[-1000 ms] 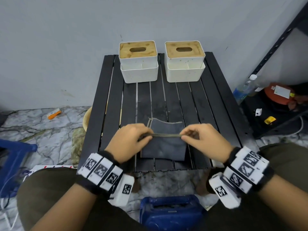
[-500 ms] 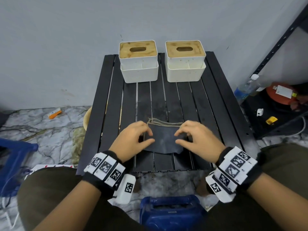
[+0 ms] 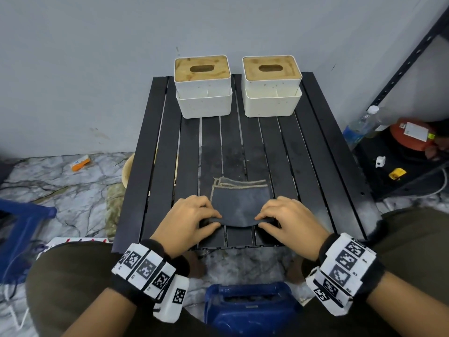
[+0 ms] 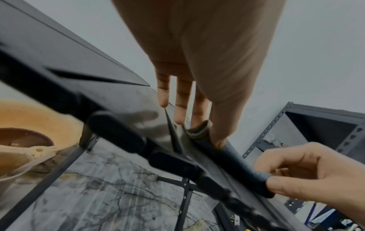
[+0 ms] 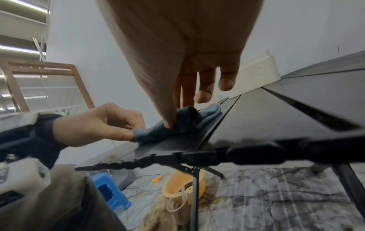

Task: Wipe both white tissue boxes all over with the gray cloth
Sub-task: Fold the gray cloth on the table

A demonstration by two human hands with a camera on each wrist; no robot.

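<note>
- Cloth (image 3: 239, 205) lies folded at desk's (image 3: 313, 166) near edge.
- Left hand (image 3: 188, 218) and right hand (image 3: 289, 218) each pinch a near corner.
- Boxes (image 3: 202, 86) (image 3: 272, 86) sit well beyond at far edge, unwiped by my guess.

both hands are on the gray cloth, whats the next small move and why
Probably fold the near edge away to finish the pad. The left hand and right hand each pinch the near edge of the gray cloth, and both white tissue boxes with wooden lids sit untouched at the far end.
</note>
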